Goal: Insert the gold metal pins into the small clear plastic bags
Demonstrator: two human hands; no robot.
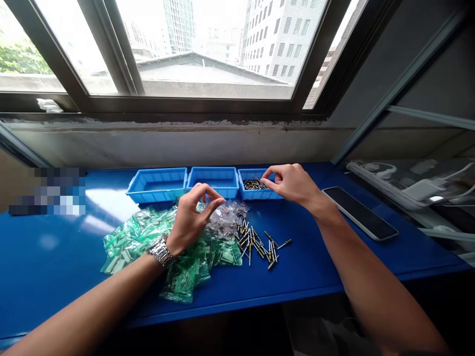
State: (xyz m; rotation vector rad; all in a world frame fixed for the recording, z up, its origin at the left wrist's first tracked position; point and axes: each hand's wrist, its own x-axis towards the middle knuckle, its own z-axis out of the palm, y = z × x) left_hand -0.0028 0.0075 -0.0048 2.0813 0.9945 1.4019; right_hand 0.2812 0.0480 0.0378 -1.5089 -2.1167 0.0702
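1. Three blue trays [158, 184] sit in a row on the tabletop [55, 257].
2. Left hand [193, 215] hovers over green bags [129, 237], fingertips pinched; what they hold, cannot tell.
3. Loose pins [260, 244] lie beside.
4. Right hand [291, 183] pinches over the right tray's pins [253, 185].

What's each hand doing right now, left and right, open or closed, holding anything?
Left hand: fingers pinched together above the clear plastic bags; what it holds cannot be told.
Right hand: fingers pinched over the right-hand blue tray of pins; contents cannot be told.
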